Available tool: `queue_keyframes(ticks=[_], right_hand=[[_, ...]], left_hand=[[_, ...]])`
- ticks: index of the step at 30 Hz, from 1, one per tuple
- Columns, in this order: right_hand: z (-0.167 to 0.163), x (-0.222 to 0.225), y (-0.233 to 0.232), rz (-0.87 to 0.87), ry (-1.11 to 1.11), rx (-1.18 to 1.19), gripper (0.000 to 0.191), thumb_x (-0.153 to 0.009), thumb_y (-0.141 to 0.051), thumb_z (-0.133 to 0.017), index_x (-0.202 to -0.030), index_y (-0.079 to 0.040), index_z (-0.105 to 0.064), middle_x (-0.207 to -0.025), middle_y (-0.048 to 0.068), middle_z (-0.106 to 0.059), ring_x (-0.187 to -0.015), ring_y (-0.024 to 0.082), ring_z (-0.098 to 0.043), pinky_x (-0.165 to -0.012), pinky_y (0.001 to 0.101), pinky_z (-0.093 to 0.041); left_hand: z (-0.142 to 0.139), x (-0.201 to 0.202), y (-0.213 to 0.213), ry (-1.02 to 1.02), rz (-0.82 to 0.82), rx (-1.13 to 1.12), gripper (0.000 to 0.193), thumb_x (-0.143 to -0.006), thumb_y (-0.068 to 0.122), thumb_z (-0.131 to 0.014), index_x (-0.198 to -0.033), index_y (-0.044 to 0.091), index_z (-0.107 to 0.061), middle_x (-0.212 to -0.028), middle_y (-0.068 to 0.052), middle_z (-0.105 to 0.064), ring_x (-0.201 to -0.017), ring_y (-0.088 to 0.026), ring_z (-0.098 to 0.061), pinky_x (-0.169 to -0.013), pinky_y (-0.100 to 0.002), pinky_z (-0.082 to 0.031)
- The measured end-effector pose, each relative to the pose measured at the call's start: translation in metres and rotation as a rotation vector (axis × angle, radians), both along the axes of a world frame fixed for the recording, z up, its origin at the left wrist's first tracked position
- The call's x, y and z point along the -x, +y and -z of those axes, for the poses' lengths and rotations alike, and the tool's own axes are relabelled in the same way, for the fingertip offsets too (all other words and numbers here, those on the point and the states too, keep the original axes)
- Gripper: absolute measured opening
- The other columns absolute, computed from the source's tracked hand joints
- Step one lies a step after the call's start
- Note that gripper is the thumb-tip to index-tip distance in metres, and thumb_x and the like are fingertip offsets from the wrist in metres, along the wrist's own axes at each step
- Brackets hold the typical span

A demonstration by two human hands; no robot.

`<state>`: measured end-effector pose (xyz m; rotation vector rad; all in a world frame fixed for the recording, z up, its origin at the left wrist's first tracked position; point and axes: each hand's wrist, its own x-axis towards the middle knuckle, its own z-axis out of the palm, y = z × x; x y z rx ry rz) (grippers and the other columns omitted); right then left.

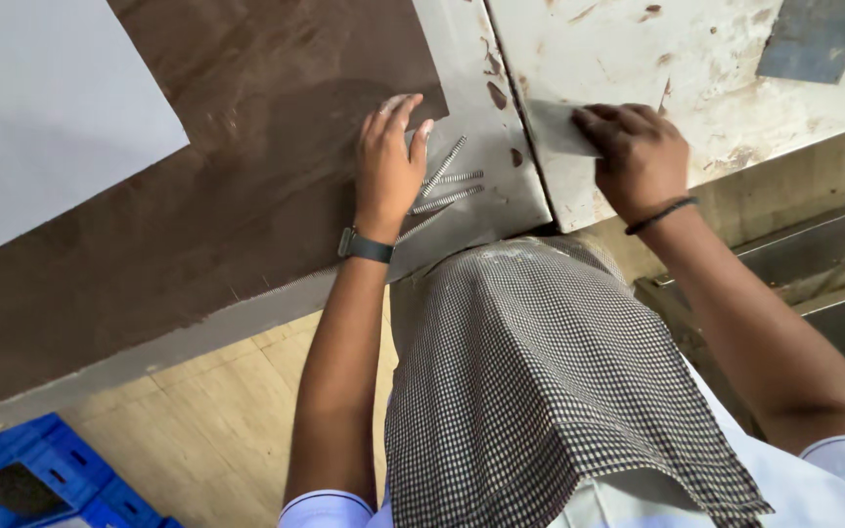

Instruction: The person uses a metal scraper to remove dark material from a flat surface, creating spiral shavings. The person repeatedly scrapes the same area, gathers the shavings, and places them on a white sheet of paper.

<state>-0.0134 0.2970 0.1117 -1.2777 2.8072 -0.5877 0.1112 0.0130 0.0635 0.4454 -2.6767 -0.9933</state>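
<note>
Left hand (pixel 388 161) lies flat on the workbench (pixel 246 215), palm down, fingers close together and stretched forward. It grips nothing. The fingertips reach the line where the brown bench top meets a pale grey metal plate (pixel 471 98). A dark watch (pixel 365 245) sits on that wrist.

Just beside the left hand, on the side toward the other hand, a small bunch of long threaded screws (pixel 447 186) lies loose on the grey plate near the bench's front edge. They fan out, tips pointing away from the hand. The thumb side of the hand touches or nearly touches the nearest ones; cannot tell which.

Right hand (pixel 638 156) rests on a scuffed white panel (pixel 677 68) close to its near corner. Fingers are curled and pressed down on a flat grey sheet piece (pixel 555 127) that lies across the seam between panel and plate. A black band (pixel 661 215) circles the wrist.

A white sheet (pixel 41 108) covers the bench's far left corner. A checked cloth (pixel 540 381) hangs down from the person's front, below the bench edge. Blue crates (pixel 41 479) stand on the tiled floor (pixel 217 411) under the bench's left end.
</note>
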Motion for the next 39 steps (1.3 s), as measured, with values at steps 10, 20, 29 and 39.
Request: queue_keyframes(ticks=[10, 20, 29, 39], right_hand=[[0.041, 0.006, -0.076, -0.353, -0.019, -0.114, 0.027, -0.110, -0.018, -0.055, -0.130, -0.014, -0.073, -0.132, 0.002, -0.070, -0.125, 0.023, -0.061, -0.108, 0.0398, -0.049], [0.069, -0.005, -0.083, -0.423, 0.031, -0.190, 0.039, -0.100, -0.018, -0.056, -0.135, -0.008, -0.069, -0.142, 0.007, -0.064, -0.133, 0.027, -0.057, -0.101, 0.0422, -0.051], [0.061, -0.040, -0.126, -0.398, -0.014, -0.211, 0.043, -0.099, -0.018, -0.056, -0.140, -0.008, -0.067, -0.147, 0.007, -0.061, -0.137, 0.027, -0.055, -0.108, 0.0450, -0.049], [0.059, -0.044, -0.135, -0.341, -0.035, -0.185, 0.041, -0.102, -0.017, -0.057, -0.140, -0.006, -0.066, -0.145, 0.006, -0.062, -0.135, 0.026, -0.056, -0.105, 0.0414, -0.050]], left_hand=[[-0.061, -0.031, 0.023, -0.100, 0.030, -0.082, 0.051, -0.071, 0.021, -0.086, -0.117, 0.008, -0.066, -0.135, -0.010, -0.067, -0.117, -0.035, -0.063, -0.100, -0.043, -0.050], [0.004, -0.014, 0.074, -0.365, 0.076, 0.372, 0.048, -0.097, 0.010, -0.059, -0.143, -0.001, -0.056, -0.146, -0.012, -0.060, -0.109, -0.029, -0.065, -0.094, -0.041, -0.054], [0.024, -0.052, 0.023, -0.239, 0.090, 0.379, 0.042, -0.099, 0.015, -0.058, -0.140, 0.003, -0.061, -0.147, -0.006, -0.060, -0.092, -0.023, -0.061, -0.081, -0.038, -0.051], [0.026, -0.047, 0.016, -0.241, 0.063, 0.381, 0.039, -0.098, 0.016, -0.059, -0.136, 0.006, -0.065, -0.146, -0.001, -0.062, -0.091, -0.020, -0.059, -0.081, -0.037, -0.048]])
